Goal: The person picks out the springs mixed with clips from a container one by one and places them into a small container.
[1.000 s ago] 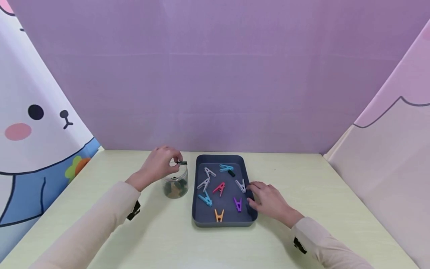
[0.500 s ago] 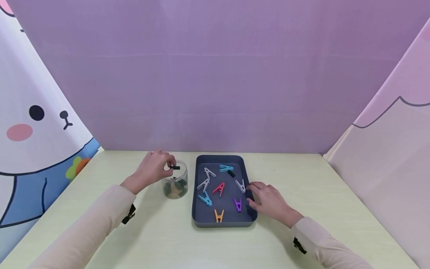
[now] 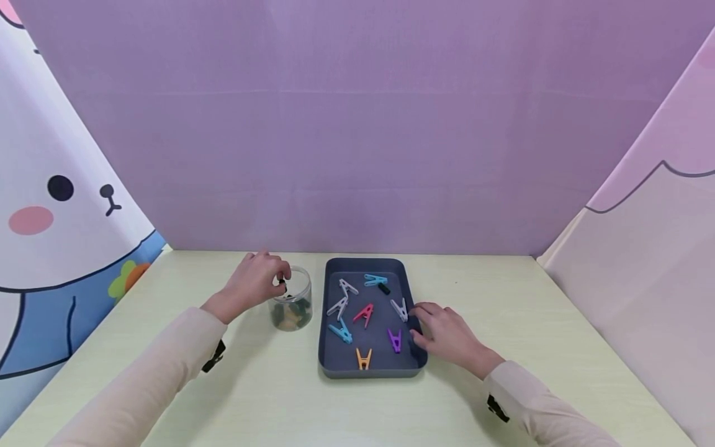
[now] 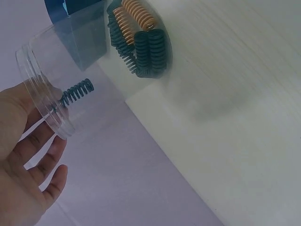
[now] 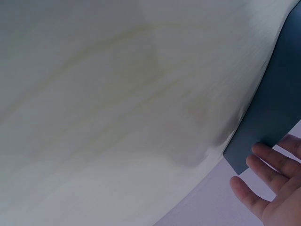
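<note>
My left hand [image 3: 251, 285] pinches a dark green coil spring [image 4: 77, 92] at the mouth of a clear jar [image 3: 304, 294]. In the left wrist view the spring's free end points into the jar, well above several dark green springs [image 4: 150, 52] and orange springs [image 4: 138, 14] at the bottom. My right hand [image 3: 454, 340] rests at the right side of a dark grey tray [image 3: 342, 371], fingertips touching its wall [image 5: 263, 117]. Inside the tray lies another dark green spring [image 3: 383, 288], near a blue clip [image 3: 375, 280].
Several more plastic clips lie spread in the tray, among them a red clip [image 3: 364, 313], a purple clip [image 3: 395, 340] and an orange clip [image 3: 364, 358]. A pale table [image 3: 503, 285] bears tray and jar. Purple cloth [image 3: 357, 136] stands behind it.
My left hand has moved a little left and down, bringing the spring from above the jar's right rim into its mouth, turned downward. The right hand has kept its place.
</note>
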{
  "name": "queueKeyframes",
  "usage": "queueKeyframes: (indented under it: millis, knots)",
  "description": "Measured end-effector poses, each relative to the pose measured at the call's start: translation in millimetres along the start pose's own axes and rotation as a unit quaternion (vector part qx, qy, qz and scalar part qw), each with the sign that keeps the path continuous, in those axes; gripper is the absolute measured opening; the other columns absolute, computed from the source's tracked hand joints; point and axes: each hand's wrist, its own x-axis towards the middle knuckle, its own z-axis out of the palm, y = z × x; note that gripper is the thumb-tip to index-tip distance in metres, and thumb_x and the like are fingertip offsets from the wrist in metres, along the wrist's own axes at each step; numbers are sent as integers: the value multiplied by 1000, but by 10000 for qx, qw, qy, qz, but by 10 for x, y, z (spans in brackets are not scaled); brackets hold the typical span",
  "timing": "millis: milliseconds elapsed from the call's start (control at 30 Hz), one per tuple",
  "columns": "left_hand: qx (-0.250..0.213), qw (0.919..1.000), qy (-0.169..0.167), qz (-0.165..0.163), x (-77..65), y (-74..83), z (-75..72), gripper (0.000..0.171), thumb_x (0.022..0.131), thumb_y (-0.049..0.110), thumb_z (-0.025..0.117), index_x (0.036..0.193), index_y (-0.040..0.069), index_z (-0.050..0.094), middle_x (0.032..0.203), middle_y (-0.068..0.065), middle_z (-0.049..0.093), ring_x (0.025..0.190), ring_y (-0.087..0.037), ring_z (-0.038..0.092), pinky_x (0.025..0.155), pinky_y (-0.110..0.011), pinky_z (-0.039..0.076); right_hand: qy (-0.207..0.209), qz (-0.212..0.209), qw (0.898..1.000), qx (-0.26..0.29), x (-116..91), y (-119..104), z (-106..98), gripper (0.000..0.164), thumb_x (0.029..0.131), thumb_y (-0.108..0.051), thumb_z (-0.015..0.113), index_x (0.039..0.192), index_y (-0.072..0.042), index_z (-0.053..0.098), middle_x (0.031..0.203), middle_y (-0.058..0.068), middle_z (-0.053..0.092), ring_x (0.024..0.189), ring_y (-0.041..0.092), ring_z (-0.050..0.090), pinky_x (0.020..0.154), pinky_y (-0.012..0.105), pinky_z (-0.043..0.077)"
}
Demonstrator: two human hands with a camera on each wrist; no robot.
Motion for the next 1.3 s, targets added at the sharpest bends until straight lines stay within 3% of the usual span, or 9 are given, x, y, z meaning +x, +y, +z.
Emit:
queueKeyframes:
  millis: [733, 1300]
  knots:
    - [20, 10000, 14, 17, 21, 2, 6, 13, 72, 17, 72, 85, 15, 69, 81, 2, 65, 79, -23, 54, 71, -41, 39, -91, 56, 9999, -2, 17, 11, 36, 38, 81, -33, 63, 109, -9, 62, 115, 9, 61, 107, 22, 57, 80, 42, 49]
    - [-68, 9999, 7, 149, 247, 204, -28, 16, 76, 22, 68, 91, 15, 68, 87, 1, 66, 90, -25, 58, 80, -44, 41, -131, 95, 9999, 34, 25, 3, 28, 38, 81, -32, 63, 110, -8, 62, 116, 10, 61, 108, 24, 57, 81, 45, 49]
